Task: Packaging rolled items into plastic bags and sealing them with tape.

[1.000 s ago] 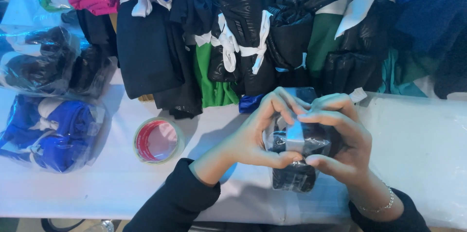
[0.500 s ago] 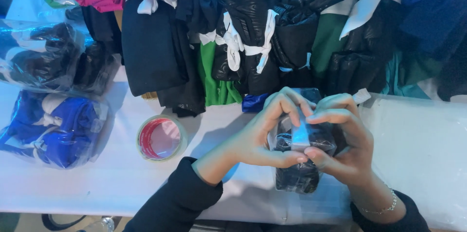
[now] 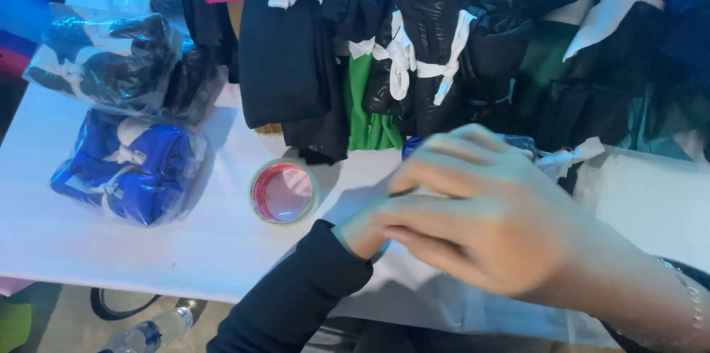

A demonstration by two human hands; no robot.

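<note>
A second ago both hands cupped a dark plastic-wrapped bundle in open sight, fingers curled around its sides. Now the right hand (image 3: 488, 212) has swung across in front, blurred, its back toward the camera, and it covers the bundle entirely. Of the left hand (image 3: 362, 231) only the wrist and heel show beneath the right. The whole view has also shifted, so the hands sit lower and larger.
</note>
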